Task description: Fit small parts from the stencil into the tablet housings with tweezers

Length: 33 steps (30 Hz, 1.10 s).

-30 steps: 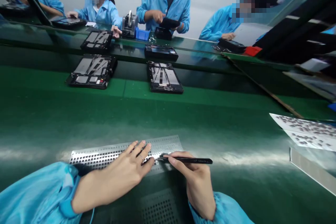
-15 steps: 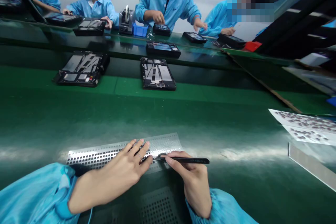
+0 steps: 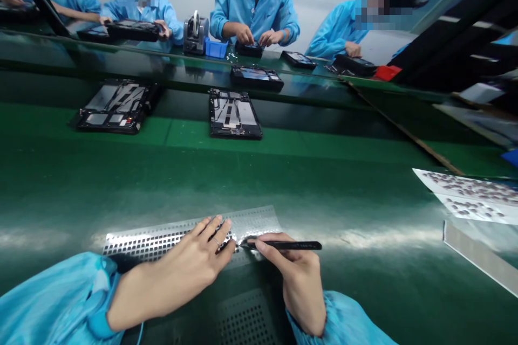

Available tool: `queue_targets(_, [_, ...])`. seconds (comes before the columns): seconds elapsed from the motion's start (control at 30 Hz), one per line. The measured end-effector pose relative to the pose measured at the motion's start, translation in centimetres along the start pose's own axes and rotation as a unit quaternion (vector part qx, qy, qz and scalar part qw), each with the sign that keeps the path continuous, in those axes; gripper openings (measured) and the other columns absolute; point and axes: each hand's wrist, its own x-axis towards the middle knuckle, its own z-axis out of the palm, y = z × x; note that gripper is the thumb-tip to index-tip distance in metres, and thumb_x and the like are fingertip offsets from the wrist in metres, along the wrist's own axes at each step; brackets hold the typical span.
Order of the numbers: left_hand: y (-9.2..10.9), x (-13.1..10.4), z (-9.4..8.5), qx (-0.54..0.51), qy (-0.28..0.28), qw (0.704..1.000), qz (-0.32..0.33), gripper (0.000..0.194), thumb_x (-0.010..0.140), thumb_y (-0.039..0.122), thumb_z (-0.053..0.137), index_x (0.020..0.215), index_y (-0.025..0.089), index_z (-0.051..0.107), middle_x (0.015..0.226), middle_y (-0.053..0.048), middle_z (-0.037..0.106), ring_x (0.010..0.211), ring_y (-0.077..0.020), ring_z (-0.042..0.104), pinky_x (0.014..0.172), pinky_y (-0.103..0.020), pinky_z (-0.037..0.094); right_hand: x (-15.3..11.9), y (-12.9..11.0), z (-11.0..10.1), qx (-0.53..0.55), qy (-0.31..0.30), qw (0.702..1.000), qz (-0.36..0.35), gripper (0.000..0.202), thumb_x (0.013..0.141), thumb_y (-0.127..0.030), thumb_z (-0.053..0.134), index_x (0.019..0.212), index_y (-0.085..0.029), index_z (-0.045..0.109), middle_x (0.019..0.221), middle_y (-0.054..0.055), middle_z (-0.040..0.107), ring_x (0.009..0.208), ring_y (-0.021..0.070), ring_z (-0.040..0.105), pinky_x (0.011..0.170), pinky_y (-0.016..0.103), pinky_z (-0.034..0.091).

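A clear sheet (image 3: 141,238) with rows of small dark square stickers lies across the near part of the green bench. My left hand (image 3: 194,261) rests on it with fingers stretched out over the middle, a ring on one finger. In my right hand (image 3: 293,267) is a pair of black tweezers (image 3: 299,245), held like a pen. The tweezer tips touch or nearly touch the sheet close to my left thumb; whether a sticker is between them is too small to tell. The sheet's right part shows hardly any dark squares.
A second dotted sheet (image 3: 246,318) lies at the near edge. Two opened tablet-like devices (image 3: 234,113) sit farther off on the bench and conveyor. At right are a white sheet of dark dots (image 3: 473,194) and a grey strip (image 3: 481,259). Several co-workers in blue handle devices opposite.
My hands and tweezers have hardly moved. The devices on the near side have shifted slightly left. Across the bench, one co-worker has lifted a device and another has brought both hands to one.
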Motion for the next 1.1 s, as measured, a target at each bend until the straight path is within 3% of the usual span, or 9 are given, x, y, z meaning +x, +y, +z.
queue_targets(0.3, [0.2, 0.0, -0.6, 0.001, -0.001, 1.0, -0.013, 0.053, 0.071, 0.001, 0.042, 0.123, 0.007, 0.033, 0.131, -0.021, 0.034, 0.124, -0.0307, 0.023, 0.099, -0.042, 0.031, -0.1, 0.0, 0.0, 0.003, -0.002, 1.0, 0.008, 0.009, 0.058, -0.029, 0.069, 0.058, -0.02, 0.068, 0.062, 0.002, 0.066, 0.063, 0.018, 0.06, 0.06, 0.026, 0.045])
queue_targets(0.5, [0.1, 0.3, -0.9, -0.015, -0.008, 1.0, -0.001, 0.057, 0.068, -0.001, 0.039, 0.124, 0.007, 0.032, 0.13, -0.02, 0.036, 0.122, -0.0309, 0.028, 0.095, -0.042, 0.035, 0.2, -0.6, 0.1, 0.044, -0.011, 0.998, 0.04, 0.008, 0.055, -0.027, 0.07, 0.055, -0.019, 0.068, 0.06, 0.002, 0.066, 0.059, 0.0165, 0.059, 0.057, 0.024, 0.045])
queue_targets(0.67, [-0.8, -0.1, -3.0, -0.05, 0.008, 0.999, -0.005, 0.063, 0.061, -0.003, 0.031, 0.123, 0.008, 0.033, 0.128, -0.017, 0.04, 0.119, -0.0239, 0.037, 0.088, -0.034, 0.04, 0.9, -2.2, -0.4, 0.08, -0.02, 0.996, 0.036, 0.01, 0.057, -0.026, 0.069, 0.056, -0.017, 0.067, 0.059, 0.005, 0.065, 0.061, 0.0184, 0.06, 0.061, 0.026, 0.045])
queue_targets(0.8, [-2.7, -0.8, -5.5, -0.093, 0.072, 0.992, -0.037, 0.067, 0.062, -0.001, 0.027, 0.128, 0.012, 0.028, 0.114, -0.008, 0.054, 0.108, -0.0153, 0.048, 0.084, -0.027, 0.043, 2.7, -4.3, -0.6, 0.103, -0.019, 0.994, 0.009, 0.01, 0.054, -0.025, 0.072, 0.054, -0.017, 0.067, 0.058, 0.003, 0.065, 0.06, 0.0191, 0.061, 0.063, 0.028, 0.047])
queue_targets(0.9, [-4.7, -0.4, -6.5, -0.128, 0.079, 0.983, -0.104, 0.055, 0.071, 0.001, 0.027, 0.122, 0.015, 0.038, 0.097, -0.006, 0.06, 0.096, -0.0148, 0.054, 0.083, -0.029, 0.044, 4.9, -6.0, -0.3, 0.115, -0.035, 0.993, -0.012, 0.014, 0.047, -0.024, 0.076, 0.049, -0.015, 0.066, 0.056, 0.003, 0.063, 0.057, 0.0191, 0.061, 0.061, 0.028, 0.049])
queue_targets(1.03, [-8.6, 1.3, -6.0, -0.14, 0.048, 0.957, -0.249, 0.043, 0.078, 0.003, 0.029, 0.112, 0.02, 0.049, 0.081, -0.001, 0.061, 0.091, -0.0149, 0.055, 0.086, -0.033, 0.042, 8.8, -7.7, 0.9, 0.13, -0.07, 0.988, -0.035, 0.019, 0.045, -0.024, 0.079, 0.053, -0.013, 0.066, 0.058, 0.004, 0.065, 0.058, 0.0181, 0.062, 0.064, 0.027, 0.05])
queue_targets(1.1, [-11.0, 2.3, -5.3, -0.117, 0.056, 0.947, -0.294, 0.038, 0.082, 0.005, 0.033, 0.115, 0.019, 0.046, 0.089, -0.001, 0.06, 0.094, -0.0149, 0.054, 0.095, -0.039, 0.034, 11.0, -8.2, 2.0, 0.133, -0.086, 0.986, -0.046, 0.017, 0.053, -0.021, 0.077, 0.057, -0.012, 0.064, 0.058, 0.003, 0.065, 0.059, 0.0166, 0.063, 0.066, 0.028, 0.05])
